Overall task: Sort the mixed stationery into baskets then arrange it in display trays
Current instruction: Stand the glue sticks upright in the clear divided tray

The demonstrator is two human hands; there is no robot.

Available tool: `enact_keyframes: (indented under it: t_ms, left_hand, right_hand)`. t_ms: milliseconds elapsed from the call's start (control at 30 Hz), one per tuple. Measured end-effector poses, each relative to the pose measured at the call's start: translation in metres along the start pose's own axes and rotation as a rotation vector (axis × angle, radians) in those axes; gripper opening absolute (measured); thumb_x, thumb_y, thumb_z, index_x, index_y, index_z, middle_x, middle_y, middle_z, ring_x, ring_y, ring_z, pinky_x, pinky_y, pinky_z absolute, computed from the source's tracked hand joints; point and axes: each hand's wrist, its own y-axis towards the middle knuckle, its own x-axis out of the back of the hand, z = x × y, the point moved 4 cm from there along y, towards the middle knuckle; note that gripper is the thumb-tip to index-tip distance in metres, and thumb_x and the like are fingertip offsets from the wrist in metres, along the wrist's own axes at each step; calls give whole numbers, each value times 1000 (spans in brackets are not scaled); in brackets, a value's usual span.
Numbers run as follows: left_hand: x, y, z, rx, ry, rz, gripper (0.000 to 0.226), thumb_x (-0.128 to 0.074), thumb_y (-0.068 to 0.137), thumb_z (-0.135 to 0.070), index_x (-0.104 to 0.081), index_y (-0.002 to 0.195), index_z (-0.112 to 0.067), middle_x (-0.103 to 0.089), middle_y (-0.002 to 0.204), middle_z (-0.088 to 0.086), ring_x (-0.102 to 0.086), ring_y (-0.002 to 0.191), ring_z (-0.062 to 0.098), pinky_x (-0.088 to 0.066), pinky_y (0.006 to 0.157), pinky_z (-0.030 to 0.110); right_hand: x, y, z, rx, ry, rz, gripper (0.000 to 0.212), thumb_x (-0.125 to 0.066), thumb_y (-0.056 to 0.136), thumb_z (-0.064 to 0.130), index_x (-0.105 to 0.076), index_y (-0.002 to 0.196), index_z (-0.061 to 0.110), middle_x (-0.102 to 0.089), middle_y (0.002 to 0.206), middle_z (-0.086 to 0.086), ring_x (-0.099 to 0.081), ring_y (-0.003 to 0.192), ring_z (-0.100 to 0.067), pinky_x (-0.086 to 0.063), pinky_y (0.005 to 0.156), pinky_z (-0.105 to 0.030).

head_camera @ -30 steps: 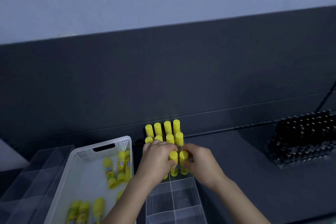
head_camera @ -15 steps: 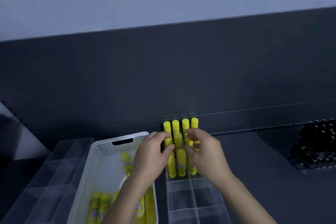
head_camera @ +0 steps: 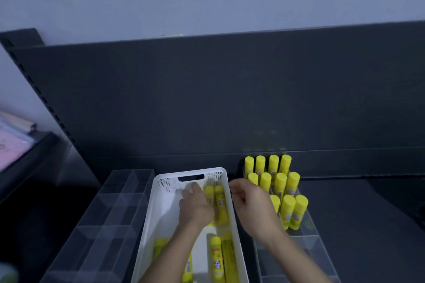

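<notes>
Dim shelf (head_camera: 358, 209): left hand (head_camera: 195, 207) blurred over glue sticks (head_camera: 220, 202), fingers' (head_camera: 195, 187) grip unreadable; right hand (head_camera: 255, 207) slack, empty.

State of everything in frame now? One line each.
white basket: holds glue sticks lying flat.
right display tray: far rows filled, near cells unfilled.
tray glue sticks: upright, capped.
left display tray: nothing visible inside.
left hand: inside basket beside glue sticks; grip unclear.
right hand: between basket and right tray, loosely curled, holding nothing.
</notes>
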Motion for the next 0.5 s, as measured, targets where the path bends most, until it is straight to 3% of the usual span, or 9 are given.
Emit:
enact_keyframes:
  t_ms: [133, 233, 300, 400, 500]
  left_hand:
    - [2, 5, 16, 28, 59, -26, 61, -58, 83, -18, -25, 132, -4, -46, 127, 14, -52, 113, 32, -46, 85, 34]
    - [19, 2, 34, 23, 8, -102, 45, -58, 79, -19, -35, 116, -10, -57, 111, 7, -59, 101, 29, -40, 70, 28]
    - [32, -2, 43, 11, -76, -152, 41, -61, 75, -21, -36, 107, -15, -58, 99, 4, -60, 87, 30, -39, 64, 30]
    - [49, -8, 50, -61, -212, -221, 39, -65, 72, -26, -39, 100, -18, -55, 80, -3, -58, 72, 25, -39, 55, 30]
    - [58, -18, 55, -129, -371, -273, 36, -72, 74, -34, -41, 84, -21, -53, 68, -7, -55, 61, 13, -35, 49, 27]
  right_hand:
    - [-6, 1, 3, 3, -38, -5, 31, -47, 91, 2, -63, 115, 12, -69, 103, 0, -62, 94, -11, -45, 76, -14]
    - [-21, 4, 6, 16, -107, 46, 28, -45, 90, 1, -65, 107, 11, -67, 92, -4, -62, 89, -20, -34, 59, -14]
    - [-40, 8, 8, -18, -209, 141, 28, -42, 89, -1, -62, 107, 7, -65, 95, -12, -61, 94, -27, -29, 56, -17]
    - [-69, 18, 13, -107, -363, 322, 31, -41, 87, -2, -56, 114, 3, -63, 113, -16, -59, 106, -29, -42, 73, -26]
    - [-92, 21, 12, -86, -608, 408, 31, -40, 89, -1, -52, 118, 1, -55, 122, -18, -54, 114, -31, -44, 91, -34]
